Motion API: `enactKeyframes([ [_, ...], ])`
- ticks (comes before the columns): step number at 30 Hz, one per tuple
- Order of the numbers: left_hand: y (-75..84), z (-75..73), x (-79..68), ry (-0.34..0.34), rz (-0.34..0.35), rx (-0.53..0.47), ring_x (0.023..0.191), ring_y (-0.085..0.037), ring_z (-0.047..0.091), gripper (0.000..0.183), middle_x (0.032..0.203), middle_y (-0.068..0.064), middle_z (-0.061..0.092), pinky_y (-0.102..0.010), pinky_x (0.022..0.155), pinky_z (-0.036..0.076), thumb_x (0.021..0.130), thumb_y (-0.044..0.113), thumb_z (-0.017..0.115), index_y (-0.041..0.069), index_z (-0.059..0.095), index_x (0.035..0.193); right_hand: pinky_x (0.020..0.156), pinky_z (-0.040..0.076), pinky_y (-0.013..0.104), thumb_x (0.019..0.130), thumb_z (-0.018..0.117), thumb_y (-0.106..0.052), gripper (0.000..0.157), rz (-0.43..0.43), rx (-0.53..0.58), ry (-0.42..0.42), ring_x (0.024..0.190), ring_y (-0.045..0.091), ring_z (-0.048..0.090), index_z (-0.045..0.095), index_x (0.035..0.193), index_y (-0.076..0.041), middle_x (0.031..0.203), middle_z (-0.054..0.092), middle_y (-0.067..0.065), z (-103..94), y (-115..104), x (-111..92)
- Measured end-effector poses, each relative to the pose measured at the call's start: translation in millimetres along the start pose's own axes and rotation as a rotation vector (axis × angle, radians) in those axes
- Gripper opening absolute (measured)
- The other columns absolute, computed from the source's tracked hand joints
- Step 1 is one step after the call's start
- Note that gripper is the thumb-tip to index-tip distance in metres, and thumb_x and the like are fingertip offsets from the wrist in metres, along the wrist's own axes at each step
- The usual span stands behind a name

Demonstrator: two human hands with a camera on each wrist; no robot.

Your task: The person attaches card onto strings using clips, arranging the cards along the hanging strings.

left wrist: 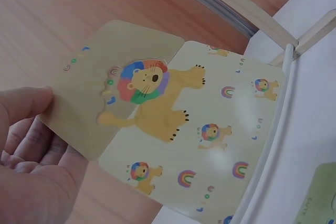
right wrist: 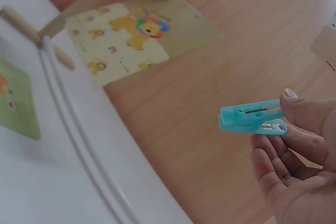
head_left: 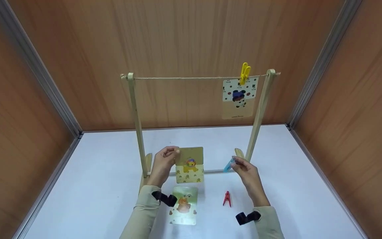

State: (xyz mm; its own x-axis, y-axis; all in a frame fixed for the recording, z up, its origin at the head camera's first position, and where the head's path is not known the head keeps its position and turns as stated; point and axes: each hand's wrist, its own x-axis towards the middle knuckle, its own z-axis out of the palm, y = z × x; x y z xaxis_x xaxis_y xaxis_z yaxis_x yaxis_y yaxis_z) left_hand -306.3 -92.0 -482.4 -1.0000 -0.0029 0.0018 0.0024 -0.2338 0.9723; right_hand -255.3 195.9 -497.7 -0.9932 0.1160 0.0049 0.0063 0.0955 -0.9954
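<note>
My left hand (head_left: 163,163) pinches a lion card (head_left: 189,166) by its upper left corner, thumb on the printed face. The left wrist view shows the lion card (left wrist: 157,114) close up, tan on one half and cream with small lions and rainbows on the other. In my right hand (head_left: 248,170) a light blue clothespin (head_left: 229,165) is held between thumb and fingers at its handle end. The clothespin (right wrist: 252,116) points its jaw end away from the palm in the right wrist view. Both hands are below the string (head_left: 184,78) of a wooden frame.
A yellow clothespin (head_left: 245,73) holds a panda card (head_left: 238,99) on the string near the right post (head_left: 260,114). On the white table (head_left: 88,186) lie a green bear card (head_left: 184,207) and a red clothespin (head_left: 227,199). The left post (head_left: 136,122) rises behind my left hand.
</note>
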Motion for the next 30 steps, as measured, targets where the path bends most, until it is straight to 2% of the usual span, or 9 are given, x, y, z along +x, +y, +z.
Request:
enactKeyframes([
  [2, 2.8, 3.6, 1.3, 0.0, 0.009, -0.012, 0.085, -0.012, 0.063, 0.02, 0.088, 0.0, 0.067, -0.028, 0.081, 0.052, 0.09, 0.007, 0.065, -0.002, 0.059, 0.107, 0.096, 0.045, 0.019, 0.091, 0.066, -0.023, 0.046, -0.014, 0.002, -0.01, 0.113, 0.011, 0.056, 0.056, 0.132, -0.003, 0.127, 0.057, 0.012, 0.7, -5, 2],
  [8, 14.8, 14.0, 5.5, 0.006, 0.023, -0.028, 0.086, -0.012, 0.063, 0.018, 0.088, -0.001, 0.068, -0.028, 0.081, 0.052, 0.089, 0.005, 0.065, -0.001, 0.059, 0.105, 0.105, 0.042, 0.027, 0.09, 0.067, -0.029, 0.048, -0.022, 0.003, -0.04, 0.12, 0.016, 0.054, 0.056, 0.132, -0.008, 0.131, 0.056, 0.01, 1.1, -23, 5],
  [16, 33.4, 25.2, 9.5, 0.008, 0.022, -0.038, 0.09, -0.015, 0.063, 0.017, 0.094, -0.004, 0.066, -0.028, 0.08, 0.052, 0.091, 0.007, 0.065, 0.001, 0.06, 0.105, 0.094, 0.046, 0.016, 0.092, 0.064, -0.018, 0.041, -0.102, 0.036, -0.061, 0.108, 0.007, 0.06, 0.057, 0.13, -0.004, 0.123, 0.06, 0.012, 4.9, -45, 11],
  [21, 43.1, 30.4, 13.0, 0.002, 0.044, -0.036, 0.088, -0.015, 0.062, 0.017, 0.094, -0.004, 0.065, -0.027, 0.079, 0.052, 0.09, 0.007, 0.065, 0.001, 0.06, 0.106, 0.094, 0.046, 0.015, 0.093, 0.064, -0.016, 0.04, -0.137, 0.028, -0.058, 0.105, 0.003, 0.06, 0.057, 0.13, -0.003, 0.124, 0.06, 0.013, 6.1, -59, 15],
  [30, 61.2, 41.1, 16.8, 0.003, 0.064, -0.025, 0.093, -0.017, 0.062, 0.018, 0.097, -0.005, 0.065, -0.03, 0.083, 0.051, 0.09, 0.01, 0.066, 0.003, 0.061, 0.106, 0.094, 0.046, 0.016, 0.094, 0.062, -0.016, 0.039, -0.161, 0.016, -0.059, 0.107, 0.006, 0.059, 0.057, 0.131, -0.006, 0.125, 0.059, 0.012, 6.8, -83, 21],
])
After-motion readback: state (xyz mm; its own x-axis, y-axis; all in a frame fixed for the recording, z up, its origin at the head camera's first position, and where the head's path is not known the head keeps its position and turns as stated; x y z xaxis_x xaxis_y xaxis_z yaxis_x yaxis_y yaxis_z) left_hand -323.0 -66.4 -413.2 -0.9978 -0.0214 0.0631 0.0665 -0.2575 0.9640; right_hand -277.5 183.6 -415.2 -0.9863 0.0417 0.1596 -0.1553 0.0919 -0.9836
